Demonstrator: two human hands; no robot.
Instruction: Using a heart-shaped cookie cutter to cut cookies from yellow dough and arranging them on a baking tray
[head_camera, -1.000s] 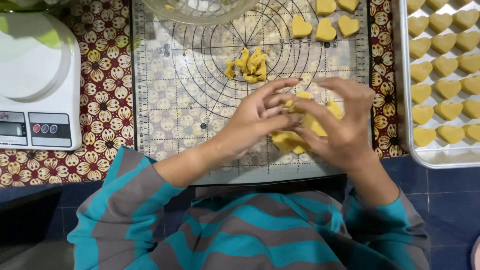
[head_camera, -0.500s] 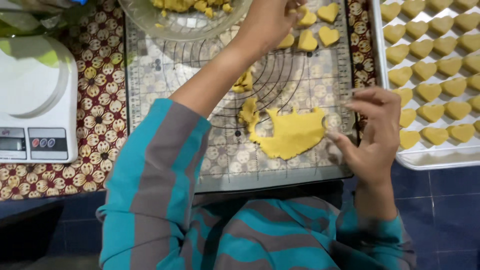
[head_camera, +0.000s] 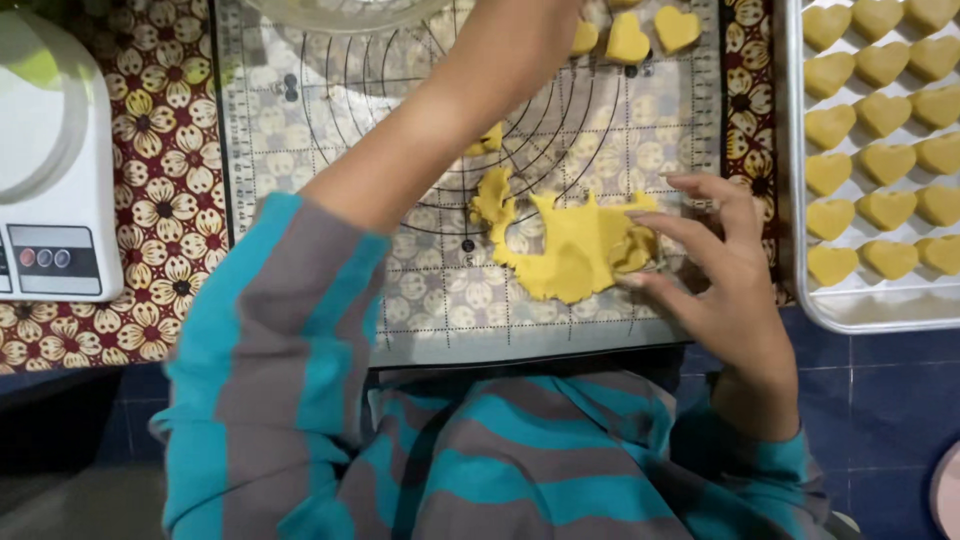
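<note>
The right hand is resting its spread fingertips on the right edge of the dough sheet, apparently steadying a clear cutter there; the cutter is too faint to confirm. The dough is lying on the mat, in its lower right part, directly under and left of those fingertips. The left arm is reaching across the mat toward its top edge; that hand is out of frame, so its fingers cannot be judged. For a clean cut, downward pressure should be even and the sheet held flat. Cut hearts are sitting at the mat's top edge; the tray is lying right of the mat.
</note>
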